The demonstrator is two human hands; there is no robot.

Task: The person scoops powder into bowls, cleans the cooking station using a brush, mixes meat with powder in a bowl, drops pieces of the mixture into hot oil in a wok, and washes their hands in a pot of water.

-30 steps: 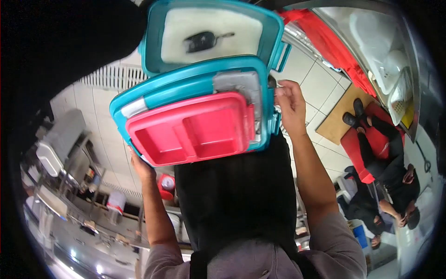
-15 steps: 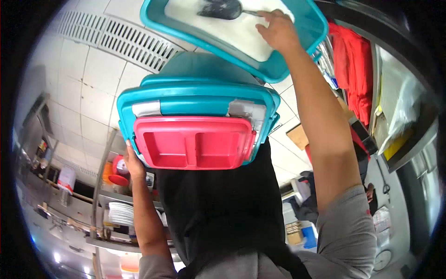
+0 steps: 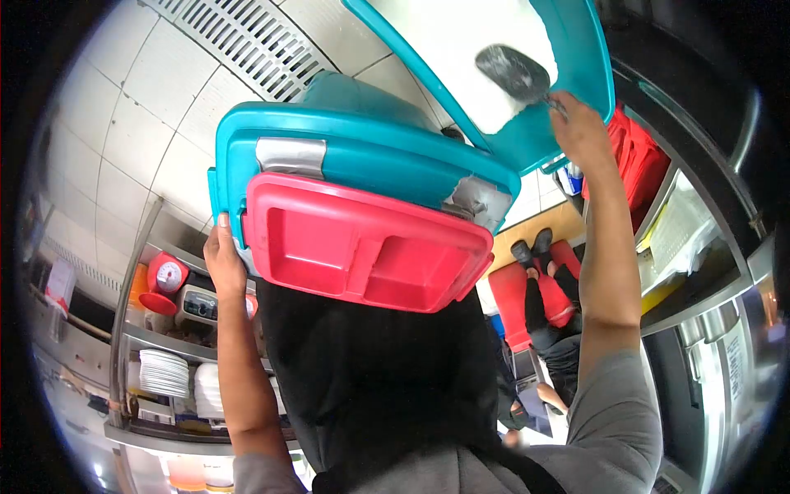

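Note:
My right hand is closed around the handle of a dark scoop. Its blade is over white powdery or grainy stuff in a teal bin; whether it touches the surface I cannot tell. At lower left, my left hand grips the side of a teal lid, thumb along the edge and other fingers hidden behind. A pink lid with two recessed panels lies against the teal one. Silver tape patches the teal lid.
Behind the lids stands another teal container. A floor drain grate lies at upper left. The left shelf holds stacked white plates and a red scale. At right, a person in black shoes is near a red seat.
The scoop and right hand have moved right and downward in view. The lids now look tilted, their right side lower. The view has turned, bringing the person's legs into sight.

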